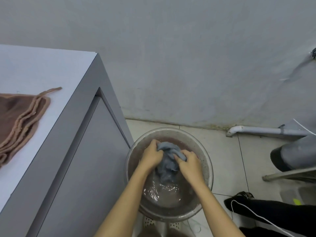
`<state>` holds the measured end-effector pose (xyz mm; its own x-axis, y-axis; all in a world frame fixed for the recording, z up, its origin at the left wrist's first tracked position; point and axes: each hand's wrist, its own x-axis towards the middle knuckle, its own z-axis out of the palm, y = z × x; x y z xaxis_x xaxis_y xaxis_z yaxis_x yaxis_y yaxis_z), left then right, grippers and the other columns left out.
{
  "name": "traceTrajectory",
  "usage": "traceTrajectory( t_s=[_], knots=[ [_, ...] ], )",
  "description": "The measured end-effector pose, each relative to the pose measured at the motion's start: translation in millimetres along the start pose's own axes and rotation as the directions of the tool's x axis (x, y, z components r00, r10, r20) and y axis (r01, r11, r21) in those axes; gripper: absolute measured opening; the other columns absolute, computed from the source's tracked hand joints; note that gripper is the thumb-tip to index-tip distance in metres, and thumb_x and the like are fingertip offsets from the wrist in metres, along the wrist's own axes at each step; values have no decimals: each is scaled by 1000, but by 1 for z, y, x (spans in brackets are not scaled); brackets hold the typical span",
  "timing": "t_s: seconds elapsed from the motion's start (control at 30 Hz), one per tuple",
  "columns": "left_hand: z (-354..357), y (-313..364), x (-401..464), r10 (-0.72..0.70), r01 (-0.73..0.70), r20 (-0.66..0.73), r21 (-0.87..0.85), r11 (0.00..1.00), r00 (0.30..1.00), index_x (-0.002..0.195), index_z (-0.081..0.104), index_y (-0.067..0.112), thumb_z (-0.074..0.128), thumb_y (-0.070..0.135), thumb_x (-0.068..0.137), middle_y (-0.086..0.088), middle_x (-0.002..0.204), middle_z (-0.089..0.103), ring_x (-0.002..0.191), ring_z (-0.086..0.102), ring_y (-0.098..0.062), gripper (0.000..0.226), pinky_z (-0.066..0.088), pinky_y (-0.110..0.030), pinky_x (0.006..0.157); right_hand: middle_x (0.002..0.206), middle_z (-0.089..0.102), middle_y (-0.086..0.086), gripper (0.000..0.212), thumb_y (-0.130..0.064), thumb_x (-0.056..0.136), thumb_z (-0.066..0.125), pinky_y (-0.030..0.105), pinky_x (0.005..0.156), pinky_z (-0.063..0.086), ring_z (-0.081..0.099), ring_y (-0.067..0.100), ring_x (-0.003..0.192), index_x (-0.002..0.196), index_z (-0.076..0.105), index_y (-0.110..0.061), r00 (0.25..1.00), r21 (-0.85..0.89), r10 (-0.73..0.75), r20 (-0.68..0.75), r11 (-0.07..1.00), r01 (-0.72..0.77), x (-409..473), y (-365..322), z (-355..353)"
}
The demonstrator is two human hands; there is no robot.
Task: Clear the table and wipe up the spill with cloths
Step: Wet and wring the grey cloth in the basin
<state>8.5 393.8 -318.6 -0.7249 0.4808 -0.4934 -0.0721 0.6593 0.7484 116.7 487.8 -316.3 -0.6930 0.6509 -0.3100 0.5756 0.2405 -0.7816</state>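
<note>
Both the left hand (152, 155) and the right hand (189, 162) are grasping the grey cloth (168, 161) over the metal basin (209, 168), rinsing it; next it probably needs wringing before more wiping

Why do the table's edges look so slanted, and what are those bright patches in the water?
Head view: the wide-angle lens splays the table edges outward; white patches on the water in the basin are glare from overhead light; the picture is soft throughout, so the grey cloth gripped by the left hand and right hand shows little texture; shadows are faint and diffuse.
</note>
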Motion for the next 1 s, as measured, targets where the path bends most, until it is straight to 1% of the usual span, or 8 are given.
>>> traceTrajectory(
  t_s=[0.1, 0.23, 0.43, 0.57, 0.63, 0.77, 0.9, 1.0],
  knots=[
    [1, 2, -3, 28, -40, -135, -85, 996, 990, 108, 51, 19, 50, 0, 82, -4, 114, 55, 99, 54, -18, 32, 49, -33, 82, 123, 49, 10, 31, -15, 92, 51, 35, 92, 42, 50, 27, 112, 122, 58, -18, 999, -184, 39, 24, 982, -34, -1, 4, 0],
    [11, -12, -11, -53, 21, -330, -100, 995, 943, 113, 46, 10, 59, -3, 81, -6, 117, 48, 96, 47, -14, 37, 39, -23, 77, 141, 37, 3, 42, -22, 93, 52, 37, 106, 32, 34, 24, 130, 135, 44, -25, 997, -391, -58, -55, 920, 32, -17, 7, 13],
    [32, -34, -20, -73, 169, -358, 246, 954, 931, 119, 42, 4, 57, 15, 90, -15, 126, 48, 114, 51, -31, 35, 46, -39, 89, 159, 6, -2, 48, -44, 101, 26, 44, 113, 18, 14, 30, 142, 148, 16, -42, 952, -594, 91, 291, 798, 105, -18, 22, 26],
    [18, -22, -17, -187, 255, -244, 284, 924, 952, 109, 57, 2, 43, 25, 98, -17, 114, 60, 101, 58, -33, 29, 44, -32, 78, 149, 36, -2, 36, -33, 100, 37, 43, 108, 25, 33, 25, 133, 134, 49, -34, 991, -520, 41, 127, 854, 32, -14, 17, 24],
    [9, -13, -17, -109, 141, -151, 221, 965, 983, 108, 62, 6, 40, 28, 100, -14, 110, 64, 90, 58, -25, 32, 44, -29, 77, 140, 45, -1, 30, -30, 99, 42, 45, 107, 26, 37, 24, 129, 122, 60, -27, 992, -424, 63, 113, 906, -9, -12, 10, 21],
    [-8, 4, -29, 65, -52, -108, 117, 992, 992, 110, 64, 16, 37, 31, 100, -8, 110, 66, 104, 59, -26, 31, 45, -31, 85, 132, 52, -5, 21, -36, 91, 56, 47, 104, 32, 45, 21, 124, 101, 72, -26, 998, -275, 15, 62, 962, 3, -14, -5, 0],
    [-25, 22, -26, 114, -58, -92, 465, 883, 989, 116, 60, 11, 30, 32, 102, -13, 120, 61, 110, 55, -31, 39, 43, -37, 90, 103, 61, -16, 15, -44, 73, 75, 42, 99, 34, 55, 9, 103, 81, 77, -31, 992, -210, -96, -80, 975, 78, -24, -22, -19],
    [-28, 31, -32, 174, -33, -207, 549, 835, 963, 88, 63, 10, 35, 31, 101, -9, 86, 64, 72, 58, -21, 37, 44, -29, 61, 95, 58, -15, 12, -36, 71, 79, 45, 97, 38, 56, 14, 100, 76, 74, -25, 980, -152, -126, -152, 983, 103, -28, -21, -10]
  ],
)
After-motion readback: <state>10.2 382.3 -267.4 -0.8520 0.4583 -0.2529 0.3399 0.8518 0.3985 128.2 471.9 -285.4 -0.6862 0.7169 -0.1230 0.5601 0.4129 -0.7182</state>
